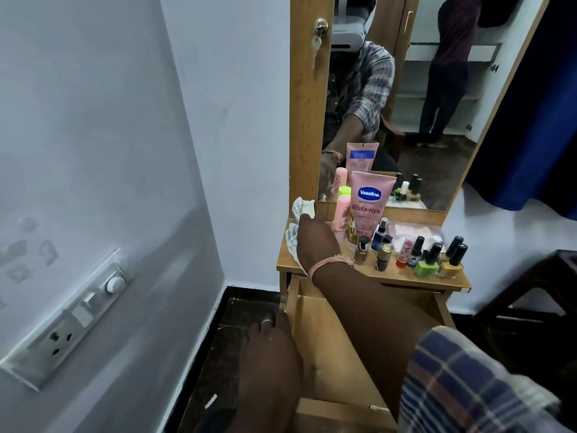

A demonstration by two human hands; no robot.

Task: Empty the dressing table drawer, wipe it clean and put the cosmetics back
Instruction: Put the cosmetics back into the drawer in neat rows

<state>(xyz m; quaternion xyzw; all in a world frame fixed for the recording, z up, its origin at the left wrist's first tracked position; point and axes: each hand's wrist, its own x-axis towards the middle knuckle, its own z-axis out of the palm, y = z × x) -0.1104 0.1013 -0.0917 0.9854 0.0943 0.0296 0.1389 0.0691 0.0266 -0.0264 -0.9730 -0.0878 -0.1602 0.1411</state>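
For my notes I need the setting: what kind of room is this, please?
Probably a bedroom or dressing corner at home. A wooden dressing table with a tall mirror stands against the wall, its top crowded with nail polish bottles and a Vaseline lotion tube, its drawer pulled open.

Drawer (pixel 324 348) stood pulled out below tabletop (pixel 402 275). Cloth (pixel 296 223) lay at tabletop's left end; Vaseline tube (pixel 368 201) behind center, w/ nail polish bottles (pixel 437 254) right of tube, mirror (pixel 406 98) behind it.
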